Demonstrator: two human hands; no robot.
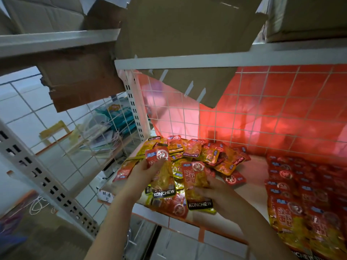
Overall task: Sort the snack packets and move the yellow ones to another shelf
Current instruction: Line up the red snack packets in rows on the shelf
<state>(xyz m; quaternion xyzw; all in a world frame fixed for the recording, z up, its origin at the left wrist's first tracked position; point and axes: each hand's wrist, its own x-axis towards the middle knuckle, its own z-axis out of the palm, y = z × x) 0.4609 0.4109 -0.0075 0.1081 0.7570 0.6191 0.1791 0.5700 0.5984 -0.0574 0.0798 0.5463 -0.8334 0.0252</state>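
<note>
Side mesh [62, 132]: a wire wall closes the left of the shelf [249, 186], so packets cannot leave that way.
Left hand [144, 170]: fingers curled round a yellow packet [162, 177] with a red one on top, lifted off the heap, probably to judge the colour.
Mixed heap [197, 156]: red and yellow snack packets lie jumbled at the far left of the shelf, the yellow ones yet to be picked out.
Right hand [216, 192]: fingers pinch a second yellow packet [195, 182] near the front lip [187, 222].
Bare shelf strip: between heap and red stack, room to set things down.
Red stack [308, 196]: packets overlapped in rows at right, seemingly sorted.
Exit: only the open near edge; cardboard [187, 87] hangs low above.
</note>
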